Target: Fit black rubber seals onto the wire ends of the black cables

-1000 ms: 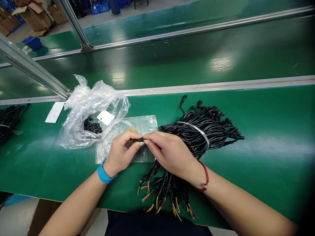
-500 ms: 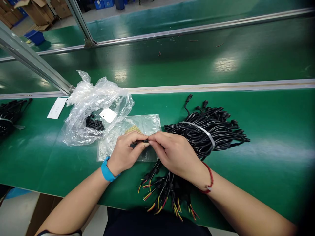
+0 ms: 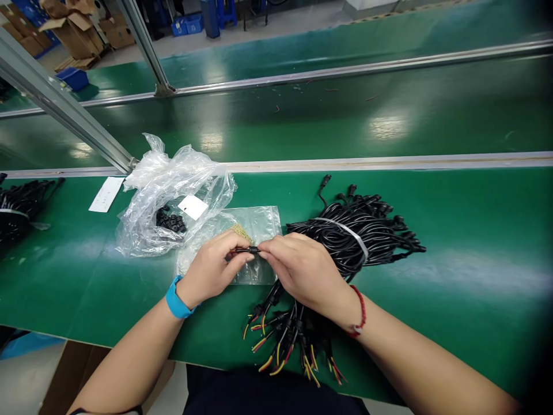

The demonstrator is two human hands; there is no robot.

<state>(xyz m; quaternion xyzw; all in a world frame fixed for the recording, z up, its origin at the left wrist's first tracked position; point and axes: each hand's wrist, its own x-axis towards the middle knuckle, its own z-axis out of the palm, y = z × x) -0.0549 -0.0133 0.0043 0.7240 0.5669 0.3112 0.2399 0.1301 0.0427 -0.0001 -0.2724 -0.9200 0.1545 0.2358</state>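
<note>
My left hand [image 3: 209,265], with a blue wristband, pinches a thin black cable [image 3: 240,250]. A small black sleeve-like part [image 3: 253,249] sits on the cable between my two hands. My right hand [image 3: 305,266], wearing a red bracelet, is closed on the same cable just right of that part; its fingertips hide the grip. Beneath my hands lies a clear flat bag [image 3: 264,222] with small yellowish pieces [image 3: 241,231]. Right behind my right hand is a tied bundle of black cables [image 3: 341,233], whose stripped red and yellow wire ends [image 3: 285,357] point toward me.
A crumpled clear bag [image 3: 147,216] holds black small parts [image 3: 170,220] and a white tag [image 3: 193,207]. A paper slip [image 3: 106,194] and another cable bundle [image 3: 21,202] lie left. A metal post [image 3: 82,115] and white rail [image 3: 389,161] border the green table [image 3: 475,230].
My hands have drawn slightly apart, and the black part and cable now show between them. My left hand has shifted left. The whole view has tilted up a little.
</note>
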